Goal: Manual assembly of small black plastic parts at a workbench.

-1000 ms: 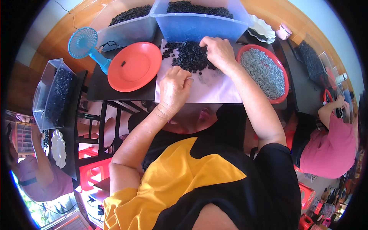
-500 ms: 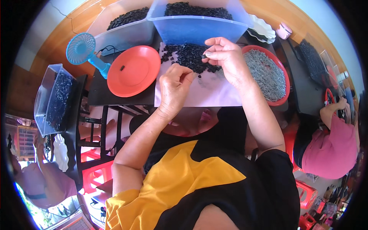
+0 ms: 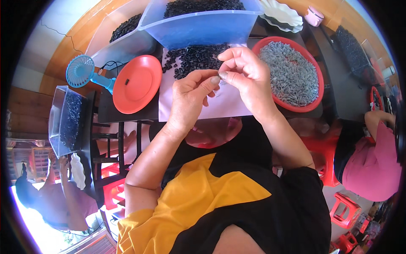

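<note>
Left grip (image 3: 189,94), right grip (image 3: 252,79), now brought together

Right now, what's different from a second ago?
The right hand moved back from the black pile, apparently bringing a small dark piece to the left hand; their fingers now meet. The whole view shifted slightly. The red plate still holds one black piece.

Dark table (image 3: 105,106) | pale pink cloth (image 3: 220,108) | red plate (image 3: 137,86), left | red basin (image 3: 298,109), right

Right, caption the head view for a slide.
Left hand and right hand close together near small black pieces, between a red plate and a red basin.
</note>
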Demonstrator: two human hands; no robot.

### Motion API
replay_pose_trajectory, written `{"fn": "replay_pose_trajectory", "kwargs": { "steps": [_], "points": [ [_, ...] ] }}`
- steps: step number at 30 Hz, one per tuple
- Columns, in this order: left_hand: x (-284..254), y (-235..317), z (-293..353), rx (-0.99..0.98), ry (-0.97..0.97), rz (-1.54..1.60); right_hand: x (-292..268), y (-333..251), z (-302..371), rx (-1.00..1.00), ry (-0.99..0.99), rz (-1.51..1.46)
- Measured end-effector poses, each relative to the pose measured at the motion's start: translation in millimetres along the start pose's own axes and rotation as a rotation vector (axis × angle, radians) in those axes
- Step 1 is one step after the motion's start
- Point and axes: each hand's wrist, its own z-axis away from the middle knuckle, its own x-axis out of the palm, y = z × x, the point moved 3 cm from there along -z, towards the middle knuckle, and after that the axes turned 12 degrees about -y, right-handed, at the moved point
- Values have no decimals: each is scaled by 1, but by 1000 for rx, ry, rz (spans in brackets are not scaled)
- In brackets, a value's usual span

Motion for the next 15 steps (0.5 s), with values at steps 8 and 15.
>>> {"fn": "replay_pose_trajectory", "kwargs": {
  "steps": [8,15],
  "points": [
    [17,10,-2,-293,-182,317,-18,-3,18,-281,-34,278],
    [32,-3,2,-286,-147,425,-32,-5,34,-353,-17,432]
  ]
}}
